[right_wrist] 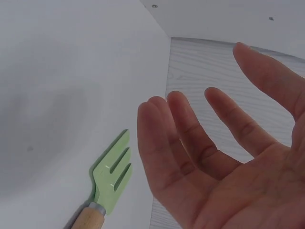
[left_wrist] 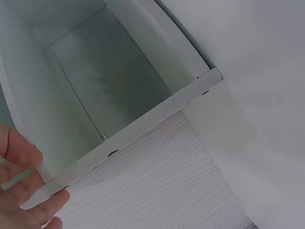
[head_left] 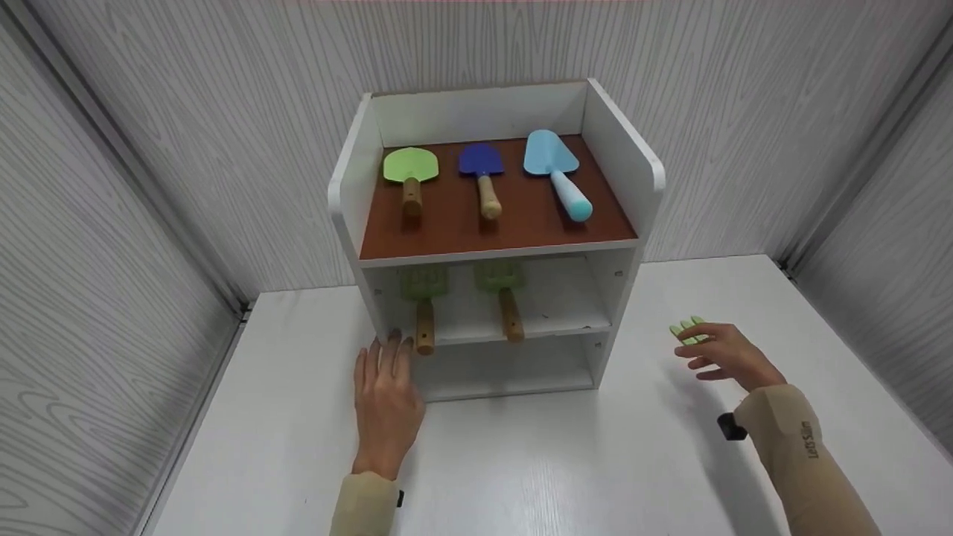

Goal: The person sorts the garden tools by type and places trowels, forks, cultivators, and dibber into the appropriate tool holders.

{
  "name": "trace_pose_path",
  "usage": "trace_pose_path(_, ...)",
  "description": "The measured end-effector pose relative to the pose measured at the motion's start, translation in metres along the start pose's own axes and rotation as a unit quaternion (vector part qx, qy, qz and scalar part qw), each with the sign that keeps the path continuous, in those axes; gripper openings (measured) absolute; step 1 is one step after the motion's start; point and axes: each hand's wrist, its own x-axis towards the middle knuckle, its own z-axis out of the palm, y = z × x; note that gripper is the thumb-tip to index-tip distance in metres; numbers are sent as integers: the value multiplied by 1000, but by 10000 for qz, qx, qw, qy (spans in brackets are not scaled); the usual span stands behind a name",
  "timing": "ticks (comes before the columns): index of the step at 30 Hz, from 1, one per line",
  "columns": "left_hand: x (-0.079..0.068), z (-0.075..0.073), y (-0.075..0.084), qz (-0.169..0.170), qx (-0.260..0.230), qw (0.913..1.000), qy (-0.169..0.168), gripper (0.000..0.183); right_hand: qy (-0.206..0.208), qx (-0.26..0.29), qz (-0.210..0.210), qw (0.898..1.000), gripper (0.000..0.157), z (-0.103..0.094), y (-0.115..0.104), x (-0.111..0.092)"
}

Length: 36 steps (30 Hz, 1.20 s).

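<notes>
At the front edge of the left side panel of a small white shelf unit (head_left: pixel 614 260), my left hand (head_left: pixel 387 413) rests with extended fingers on both sides of the edge. The left wrist view shows its fingertips (left_wrist: pixel 26 152) at the panel (left_wrist: pixel 157 114), beside a lower compartment. To the right of the unit, my right hand (head_left: pixel 733 356) hovers over a small green garden fork (right_wrist: pixel 114 169) lying on the table. Its fingers are spread and loosely bent, apart from the fork. The hand hides the fork's wooden handle in the head view; only the tines (head_left: pixel 689 327) show.
On the brown top lie a green shovel (head_left: pixel 411 164), a dark blue shovel (head_left: pixel 481 158) and a light blue scoop (head_left: pixel 551 156). Two green wooden-handled tools (head_left: pixel 425 324) (head_left: pixel 511 313) rest on the middle shelf, handles overhanging the front. Wood-grain walls (head_left: pixel 112 246) enclose the white table (head_left: pixel 514 461).
</notes>
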Motion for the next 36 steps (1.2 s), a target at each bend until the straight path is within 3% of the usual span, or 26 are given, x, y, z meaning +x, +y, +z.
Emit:
trace_pose_path(8,0,3,1,28,-48,9999,94,52,72,453,425,9980,45,-13,8,-2)
trace_pose_path(20,-1,4,0,136,157,9997,106,54,64,-76,252,9996,56,-28,21,-6)
trace_pose_path(30,0,3,1,88,95,9998,164,52,75,-372,383,9985,58,-45,27,-4)
trace_pose_path(36,0,1,1,49,19,9998,166,50,287,-351,492,9978,58,-53,33,-4)
